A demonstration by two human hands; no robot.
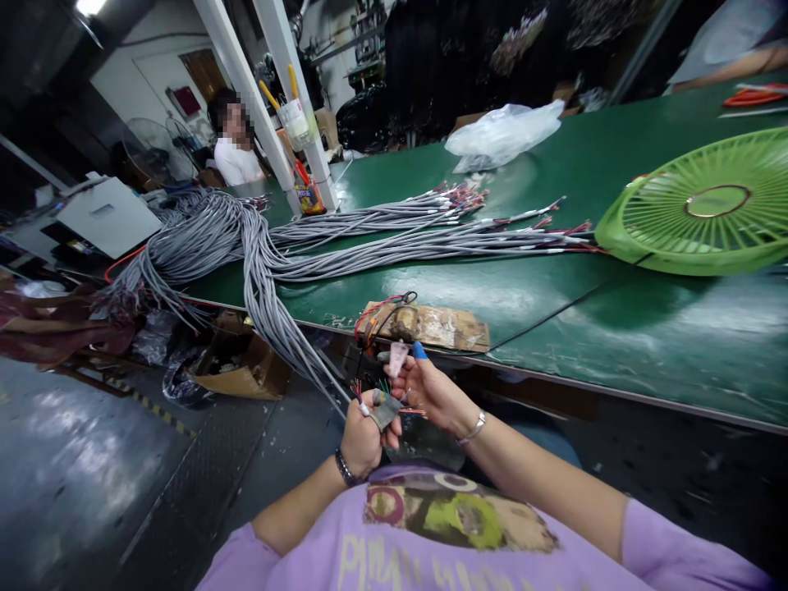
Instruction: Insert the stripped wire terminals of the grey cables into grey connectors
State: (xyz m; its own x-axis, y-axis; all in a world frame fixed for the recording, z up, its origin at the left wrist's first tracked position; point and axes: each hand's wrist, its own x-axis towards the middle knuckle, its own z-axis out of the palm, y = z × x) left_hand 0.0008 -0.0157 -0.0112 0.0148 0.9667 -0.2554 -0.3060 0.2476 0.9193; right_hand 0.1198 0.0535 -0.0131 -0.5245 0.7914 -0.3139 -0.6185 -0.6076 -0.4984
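My left hand [363, 435] is closed around the end of a grey cable bundle [295, 345]. Thin coloured wires [357, 392] fan out at its fingers, some red, some green, some orange-tipped. A grey wrap [385, 410] covers its thumb. Close beside it, my right hand [434, 394] has curled fingers near the wire ends, with a blue cover [419, 350] on one fingertip. A pale pinkish piece [398, 359] shows at its fingers; whether it is worn or held is unclear. What the right fingertips pinch is too small to make out.
More grey cables [382, 246] lie across the green table [616, 336]. A wooden block [431, 327] with clips and leads sits at the front edge. A green fan [702, 205] stands right, a plastic bag [505, 135] behind. A person [237, 156] is at the back left.
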